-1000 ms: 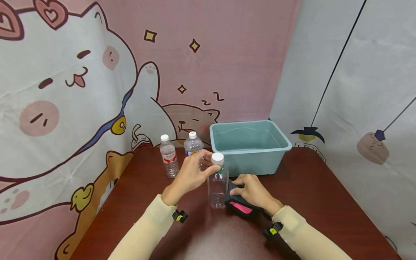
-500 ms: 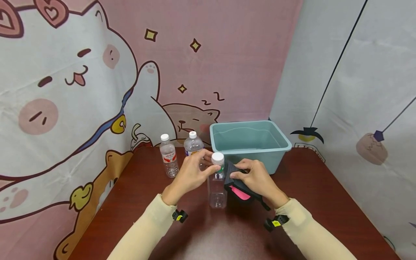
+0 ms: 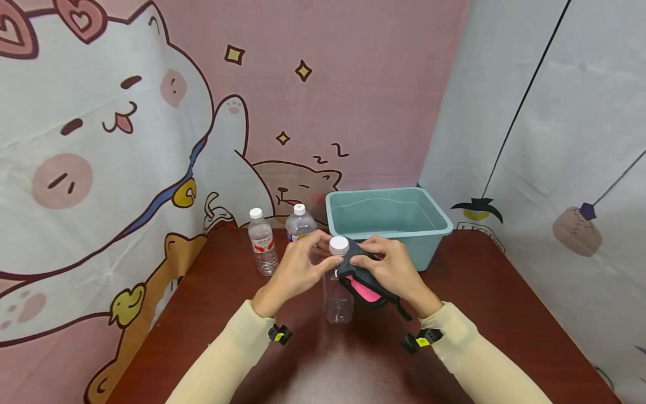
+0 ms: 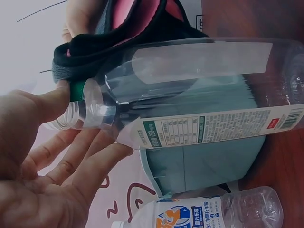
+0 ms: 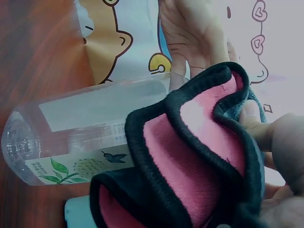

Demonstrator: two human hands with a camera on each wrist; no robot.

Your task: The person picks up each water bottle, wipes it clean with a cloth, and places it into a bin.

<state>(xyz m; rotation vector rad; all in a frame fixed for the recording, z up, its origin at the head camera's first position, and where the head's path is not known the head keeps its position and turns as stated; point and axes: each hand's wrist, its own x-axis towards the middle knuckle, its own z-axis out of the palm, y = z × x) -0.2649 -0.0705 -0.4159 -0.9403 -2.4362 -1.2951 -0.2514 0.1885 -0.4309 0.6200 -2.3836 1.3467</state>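
In the head view a clear plastic bottle [image 3: 339, 310] with a white cap stands upright on the table. My left hand [image 3: 301, 262] holds its neck between thumb and fingers, just under the cap; a green band at the neck shows in the left wrist view. My right hand [image 3: 396, 268] grips a folded dark grey cloth [image 3: 364, 287] with black edging and a pink inner side. The cloth lies against the right side of the bottle's neck and shoulder. Seen from the right wrist, its pink folds [image 5: 178, 159] hide the bottle's upper part.
A light teal plastic tub [image 3: 388, 247] stands at the back of the table [image 3: 484, 314], behind the right hand. To the left are a small bottle with a red label [image 3: 263, 247] and a larger clear bottle [image 3: 300, 224], partly behind the left hand.
My right hand has lifted the cloth from low beside the bottle and brought it up and left against the neck. The left hand and the bottle have stayed in place.
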